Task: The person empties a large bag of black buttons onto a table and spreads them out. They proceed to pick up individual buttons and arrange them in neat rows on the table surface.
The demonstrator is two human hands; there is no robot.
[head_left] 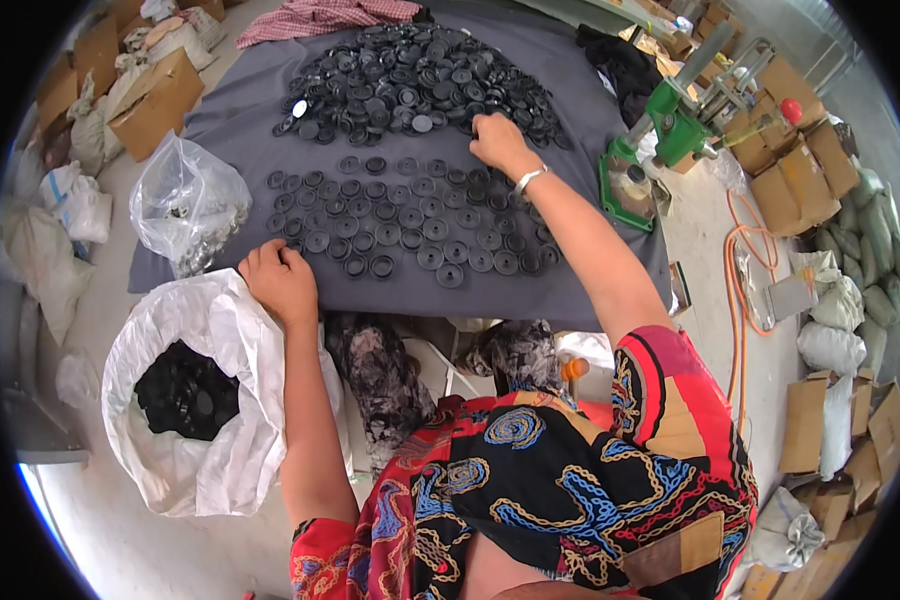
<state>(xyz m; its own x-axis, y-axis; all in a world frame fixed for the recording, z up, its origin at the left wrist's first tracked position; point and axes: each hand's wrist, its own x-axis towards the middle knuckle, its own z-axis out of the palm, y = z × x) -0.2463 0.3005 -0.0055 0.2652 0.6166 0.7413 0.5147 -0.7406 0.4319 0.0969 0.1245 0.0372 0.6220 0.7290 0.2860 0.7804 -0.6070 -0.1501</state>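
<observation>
On the grey cloth-covered table (400,296), round black plastic discs (410,215) are spread in loose rows, with a large heap of similar black pieces (420,80) behind them. My right hand (503,146), with a bracelet at the wrist, reaches to the heap's right front edge; its fingers are curled together, and whatever they grip is hidden. At the table's left front edge, my left hand (280,283) is closed, knuckles up, beside the outermost discs. A dark bit shows by its fingertips, too small to name. Below that hand stands an open white woven sack (260,430) holding more black pieces (188,392).
A clear plastic bag (192,195) with small shiny parts sits at the table's left edge. A green hand press (660,140) with a red knob stands at the right corner. A checked cloth (320,20) lies at the back. Cartons (160,105), sacks and an orange hose (735,290) surround the table.
</observation>
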